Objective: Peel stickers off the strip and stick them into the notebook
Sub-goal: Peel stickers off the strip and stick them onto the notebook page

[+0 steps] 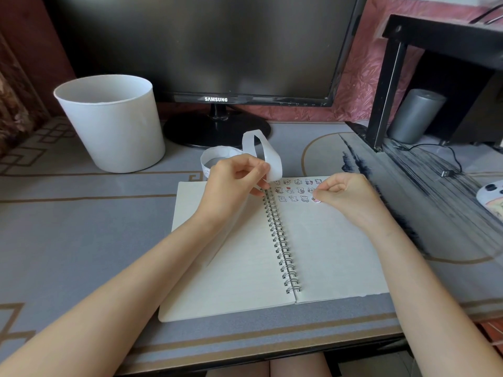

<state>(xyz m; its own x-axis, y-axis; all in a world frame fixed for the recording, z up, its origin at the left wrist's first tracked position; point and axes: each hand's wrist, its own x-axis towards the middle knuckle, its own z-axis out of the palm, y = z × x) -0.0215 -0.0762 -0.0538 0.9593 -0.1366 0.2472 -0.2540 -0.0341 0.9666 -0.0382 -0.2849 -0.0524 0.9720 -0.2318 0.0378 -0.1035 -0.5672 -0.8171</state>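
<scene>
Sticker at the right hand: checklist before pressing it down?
1. Sticker at the fingertips of the right hand: ok.
2. Sticker in line with the third row on the page: ok.
3. Sticker flat, no lifted edge: cannot tell, fingers cover part of it.
4. Left hand holds the strip away from the sticker: ok.
5. Notebook open and lying flat: ok.
</scene>
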